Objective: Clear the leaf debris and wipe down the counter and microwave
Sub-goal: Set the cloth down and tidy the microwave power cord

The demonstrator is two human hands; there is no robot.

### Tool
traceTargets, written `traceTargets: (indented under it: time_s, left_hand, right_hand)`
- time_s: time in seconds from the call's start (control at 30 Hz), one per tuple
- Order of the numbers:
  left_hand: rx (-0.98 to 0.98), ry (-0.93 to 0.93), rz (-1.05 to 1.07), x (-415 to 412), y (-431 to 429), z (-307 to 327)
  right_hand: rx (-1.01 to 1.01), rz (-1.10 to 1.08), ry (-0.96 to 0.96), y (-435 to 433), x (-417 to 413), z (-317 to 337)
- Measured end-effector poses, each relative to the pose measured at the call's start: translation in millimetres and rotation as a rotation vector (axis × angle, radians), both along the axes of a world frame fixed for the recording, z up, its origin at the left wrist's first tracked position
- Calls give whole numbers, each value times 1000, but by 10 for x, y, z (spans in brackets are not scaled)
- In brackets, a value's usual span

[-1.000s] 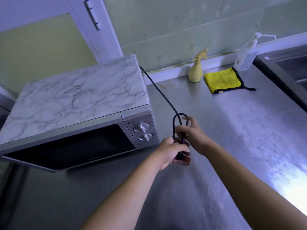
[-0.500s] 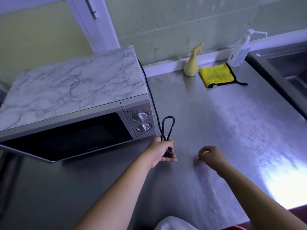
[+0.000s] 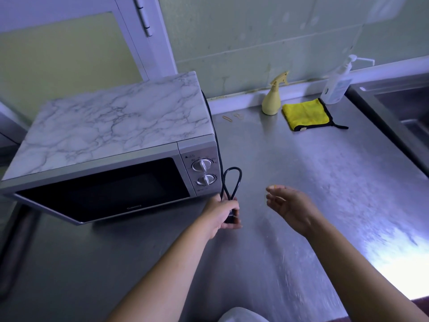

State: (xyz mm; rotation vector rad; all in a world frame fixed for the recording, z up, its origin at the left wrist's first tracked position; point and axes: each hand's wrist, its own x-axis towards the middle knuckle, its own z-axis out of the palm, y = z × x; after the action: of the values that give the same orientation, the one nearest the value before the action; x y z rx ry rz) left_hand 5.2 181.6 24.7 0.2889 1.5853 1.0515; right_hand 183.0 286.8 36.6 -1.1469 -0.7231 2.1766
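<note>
Steel surface (image 3: 313, 182), brushed, with a glare patch at near right. Microwave (image 3: 111, 145) stands on its left part: marble-patterned top, door and two dials facing near. Black cord (image 3: 232, 180) runs down the microwave's right side and ends in a loop just off the near right corner.

Left hand (image 3: 222, 213): fingers (image 3: 232, 226) curled round the doubled cord below the loop, with what looks like the plug in the fist. Whether the hand touches the microwave's corner or is just beside it, cannot tell.

Right hand (image 3: 291, 206): holding nothing, fingers (image 3: 275, 196) loosely spread, palm turned toward the cord. Contact with the surface: cannot tell. There is a yellowish speck at one fingertip, too small to name.

Yellow cloth (image 3: 306, 113) lies flat by the far wall, far and slightly right of the right hand and well apart from it. Its long axis runs left to right, with a black tag trailing right. Spray bottle (image 3: 272, 98) stands upright just left of it, and a pump bottle (image 3: 336, 86) stands by its far right corner. Two thin tan slivers (image 3: 228, 118) lie near the wall between microwave and spray bottle, possibly the leaf debris.

Judgement: the right hand is free and nearer both cloth and slivers, while the left is tied up with the cord. The reach goes far, slightly right for the cloth and left for the slivers.
</note>
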Motion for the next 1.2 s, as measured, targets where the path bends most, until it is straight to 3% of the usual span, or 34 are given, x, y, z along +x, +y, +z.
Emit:
traceTargets:
  time_s: [0.1,0.3,0.5,0.63,0.8,0.97,1.13,1.2]
  left_hand:
    - [0,1,11,2,-13,12]
    - [2,18,24,21,-12,30]
    - [12,80,2,84,26,56]
    - [48,323,-67,138,67,43]
    - [-21,605,-210,142,85,40]
    - [-75,530,-205,94,90,37]
    - [-78,469,-289,-4,-109,42]
    - [-29,623,-117,-43,-209,45]
  right_hand:
    - [-81,65,123,-4,-6,59]
    - [-49,292,117,11,-1,41]
    - [96,516,-203,50,-188,24]
    - [22,744,-240,-46,-439,131]
    - [-134,598,-229,-155,-812,158]
    - [-334,522,-214,-208,-1026,89]
    - [-350,430,-243,-235,-1098,-29]
    - [-340,362,-268,-231,-1076,-77]
